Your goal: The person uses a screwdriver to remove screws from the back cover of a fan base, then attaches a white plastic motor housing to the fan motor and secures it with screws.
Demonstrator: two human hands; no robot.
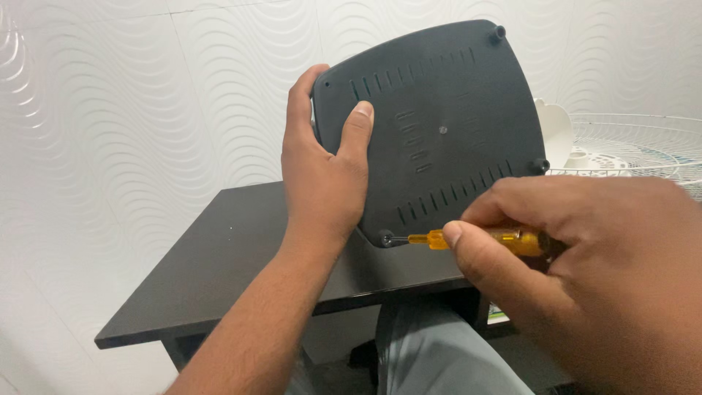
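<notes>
Screwdriver (475,238) in right hand (585,271), tip at base (446,124) corner.

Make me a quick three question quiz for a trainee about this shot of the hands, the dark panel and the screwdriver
1. True or false: the left hand grips the dark grey base panel by its edge, thumb on the slotted face.
2. Where does the tip of the yellow-handled screwdriver sit? A) centre screw B) foot at the panel's lower corner C) on the black table
3. Which hand holds the screwdriver?

Key:
1. True.
2. B: the tip is at the lower corner foot.
3. The right hand.
</notes>
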